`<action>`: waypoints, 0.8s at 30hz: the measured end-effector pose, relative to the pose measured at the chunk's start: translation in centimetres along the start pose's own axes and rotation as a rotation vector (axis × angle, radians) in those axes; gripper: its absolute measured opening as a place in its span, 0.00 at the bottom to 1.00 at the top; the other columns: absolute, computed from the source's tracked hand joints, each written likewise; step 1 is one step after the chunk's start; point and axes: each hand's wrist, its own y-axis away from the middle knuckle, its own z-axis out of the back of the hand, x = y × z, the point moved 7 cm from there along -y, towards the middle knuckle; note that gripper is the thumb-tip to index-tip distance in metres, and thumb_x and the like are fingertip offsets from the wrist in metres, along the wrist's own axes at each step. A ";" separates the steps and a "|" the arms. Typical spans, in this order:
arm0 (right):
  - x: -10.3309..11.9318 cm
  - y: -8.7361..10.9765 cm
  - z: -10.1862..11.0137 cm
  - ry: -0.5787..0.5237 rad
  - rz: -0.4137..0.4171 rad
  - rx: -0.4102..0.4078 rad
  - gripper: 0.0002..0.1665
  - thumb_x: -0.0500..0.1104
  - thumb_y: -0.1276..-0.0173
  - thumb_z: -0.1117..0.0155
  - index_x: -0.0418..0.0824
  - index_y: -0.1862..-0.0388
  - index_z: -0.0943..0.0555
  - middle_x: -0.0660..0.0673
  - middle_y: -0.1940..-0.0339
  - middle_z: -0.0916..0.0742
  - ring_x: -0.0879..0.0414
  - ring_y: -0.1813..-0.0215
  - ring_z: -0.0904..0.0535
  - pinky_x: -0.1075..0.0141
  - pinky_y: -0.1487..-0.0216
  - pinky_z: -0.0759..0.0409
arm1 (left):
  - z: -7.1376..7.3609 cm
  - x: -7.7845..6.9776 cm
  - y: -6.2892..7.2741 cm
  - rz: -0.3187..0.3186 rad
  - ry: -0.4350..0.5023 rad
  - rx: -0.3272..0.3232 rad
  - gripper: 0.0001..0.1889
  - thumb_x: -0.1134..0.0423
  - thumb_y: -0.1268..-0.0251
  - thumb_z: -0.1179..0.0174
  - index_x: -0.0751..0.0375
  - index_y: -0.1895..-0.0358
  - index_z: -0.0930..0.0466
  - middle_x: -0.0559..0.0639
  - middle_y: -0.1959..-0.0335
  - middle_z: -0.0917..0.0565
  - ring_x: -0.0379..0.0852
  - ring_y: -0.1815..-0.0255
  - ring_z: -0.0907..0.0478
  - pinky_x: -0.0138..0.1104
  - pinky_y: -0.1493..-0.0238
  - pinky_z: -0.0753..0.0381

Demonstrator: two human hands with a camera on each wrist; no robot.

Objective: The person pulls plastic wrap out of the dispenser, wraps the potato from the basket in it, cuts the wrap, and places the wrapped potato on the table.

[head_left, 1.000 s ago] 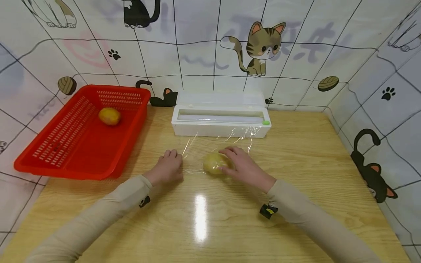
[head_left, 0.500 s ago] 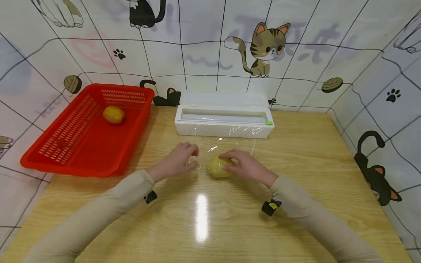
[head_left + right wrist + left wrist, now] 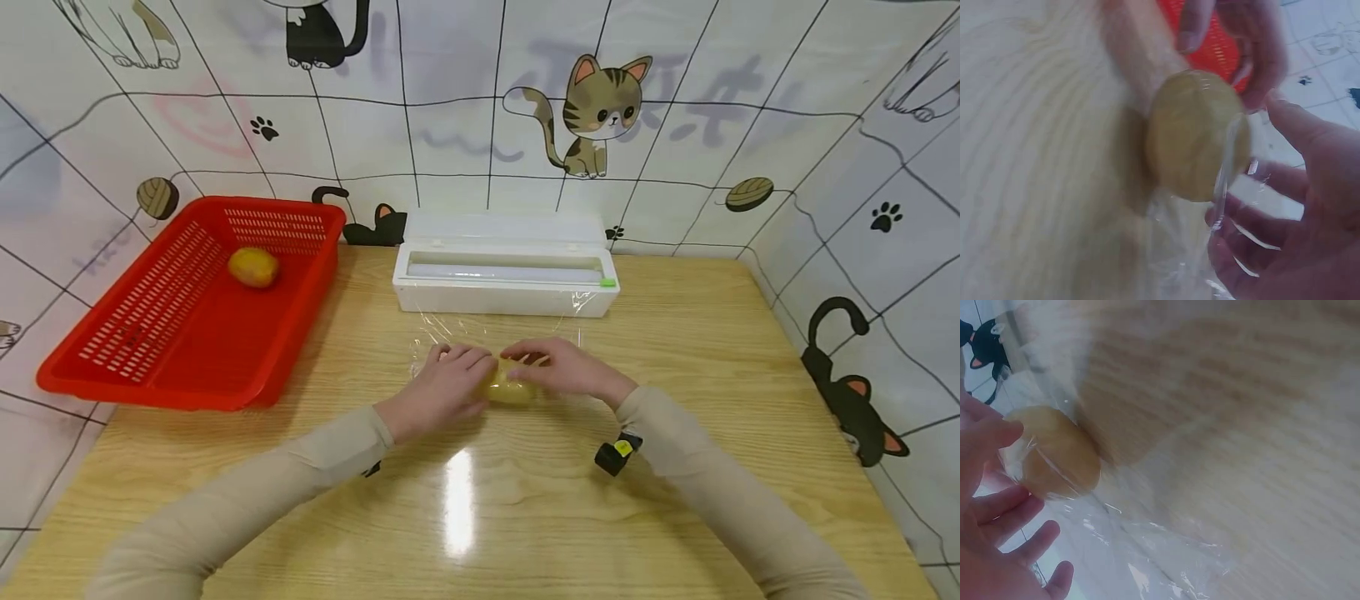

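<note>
Clear film (image 3: 1141,550) over a yellow-brown potato (image 3: 1194,137) on a wooden counter (image 3: 540,517).
Clock directions are taken from the potato in the head view, near to far: beige sleeves enter at 8 o'clock (image 3: 270,492) and 4 o'clock (image 3: 735,492). The left hand (image 3: 446,385) lies close by at 9 o'clock, its fingers loosely spread, thumb and forefinger at the potato's edge. The right hand (image 3: 562,368) lies at 3 o'clock, its fingers curled around that side of the potato, a glossy strip of film against them. Toward 10 o'clock stands a red basket (image 3: 195,350) containing a second yellow item (image 3: 253,267). At 12 o'clock, the film reaches a white dispenser (image 3: 465,297), lid raised; beyond hangs a cat-printed backdrop (image 3: 450,133).
</note>
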 end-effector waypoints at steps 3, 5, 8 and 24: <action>1.1 0.9 1.4 0.027 0.019 -0.111 0.24 0.46 0.29 0.39 0.36 0.38 0.24 0.39 0.41 0.20 0.46 0.43 0.24 0.50 0.43 0.27 | 0.0 0.3 -0.5 0.010 0.038 -0.002 0.26 0.53 0.39 0.34 0.59 0.41 0.29 0.52 0.42 0.25 0.53 0.40 0.32 0.53 0.43 0.36; 2.6 1.8 1.7 0.150 0.050 -0.198 0.23 0.45 0.30 0.37 0.35 0.41 0.22 0.38 0.44 0.19 0.44 0.44 0.24 0.49 0.44 0.27 | 0.0 0.4 -0.7 0.012 0.054 -0.004 0.26 0.54 0.39 0.34 0.59 0.41 0.28 0.52 0.42 0.25 0.54 0.40 0.31 0.53 0.43 0.36; 4.5 3.1 0.5 0.436 0.069 -0.264 0.23 0.45 0.36 0.33 0.32 0.46 0.20 0.37 0.48 0.17 0.42 0.46 0.23 0.49 0.44 0.27 | 0.0 0.6 -0.8 0.020 0.065 -0.012 0.27 0.53 0.41 0.32 0.59 0.42 0.28 0.51 0.44 0.25 0.53 0.41 0.31 0.53 0.43 0.36; 3.6 2.0 -1.9 0.902 0.087 -0.348 0.33 0.53 0.53 0.20 0.33 0.59 0.24 0.40 0.66 0.16 0.46 0.63 0.19 0.53 0.59 0.23 | -0.6 1.3 -2.5 0.105 -0.088 0.012 0.27 0.50 0.47 0.29 0.57 0.47 0.29 0.51 0.51 0.24 0.51 0.51 0.27 0.52 0.44 0.38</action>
